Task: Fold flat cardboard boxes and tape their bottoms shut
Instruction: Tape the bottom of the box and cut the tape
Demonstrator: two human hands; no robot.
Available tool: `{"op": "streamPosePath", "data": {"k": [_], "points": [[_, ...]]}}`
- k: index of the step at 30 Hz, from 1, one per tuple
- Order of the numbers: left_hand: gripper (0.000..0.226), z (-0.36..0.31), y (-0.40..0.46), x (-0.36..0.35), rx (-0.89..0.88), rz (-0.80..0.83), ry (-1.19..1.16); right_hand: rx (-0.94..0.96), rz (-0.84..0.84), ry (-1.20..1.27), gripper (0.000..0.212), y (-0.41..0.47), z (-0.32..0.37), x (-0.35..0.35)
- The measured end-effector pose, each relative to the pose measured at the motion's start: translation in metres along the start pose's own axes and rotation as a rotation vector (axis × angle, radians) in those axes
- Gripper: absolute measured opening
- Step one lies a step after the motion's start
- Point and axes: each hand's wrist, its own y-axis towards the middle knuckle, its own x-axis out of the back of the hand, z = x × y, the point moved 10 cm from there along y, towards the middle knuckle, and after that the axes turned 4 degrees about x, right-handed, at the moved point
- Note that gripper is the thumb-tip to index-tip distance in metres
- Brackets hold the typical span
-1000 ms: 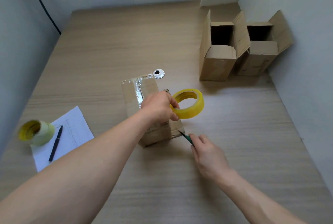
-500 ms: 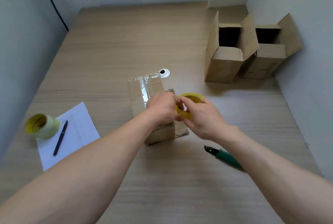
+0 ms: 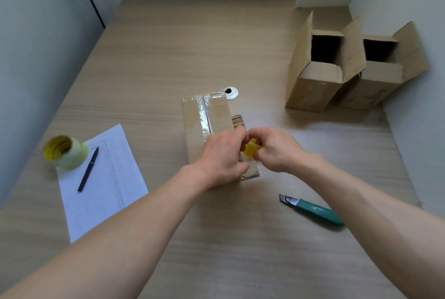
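Two hands met over the taped box (image 3: 207, 118) at the table's (image 3: 168, 45) middle in the head view. The left hand (image 3: 221, 154) and right hand (image 3: 277, 149) both pinched the yellow tape roll (image 3: 251, 149), fingers curled around it, just above the box's near end. Clear tape ran along the box's seam. A green utility knife (image 3: 315, 210) lay near the box, toward the person's right. Two open boxes (image 3: 313, 82) stood well beyond it. A second roll (image 3: 66, 151), pen (image 3: 88, 170) and paper (image 3: 103, 178) sat left of the box.
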Motion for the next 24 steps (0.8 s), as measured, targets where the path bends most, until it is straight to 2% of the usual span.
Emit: {"op": "streamPosePath", "data": {"k": [3,6,10,12,14,20,24], "points": [[0.044,0.004,-0.008,0.004,0.038,-0.113,0.013,-0.01,0.02,-0.068,0.031,0.005,0.0,-0.001],[0.048,0.008,-0.007,0.002,0.083,-0.114,0.051,-0.016,0.025,-0.189,0.021,0.007,0.001,-0.005],[0.049,0.004,-0.005,0.0,0.077,-0.092,0.098,0.1,-0.193,-0.395,0.011,0.003,0.018,0.01],[0.05,0.006,-0.005,-0.003,0.096,-0.075,0.121,0.093,-0.302,-0.471,0.009,-0.003,0.015,0.028],[0.047,0.006,-0.003,-0.003,0.126,-0.068,0.128,0.071,-0.343,-0.506,0.006,-0.016,0.009,0.04],[0.023,0.002,0.003,0.001,0.176,-0.116,0.129,0.198,-0.176,-0.418,0.03,-0.107,0.003,-0.022],[0.02,-0.001,0.001,0.002,0.155,-0.133,0.137,0.258,-0.134,-0.346,0.033,-0.145,-0.003,-0.07]]}}
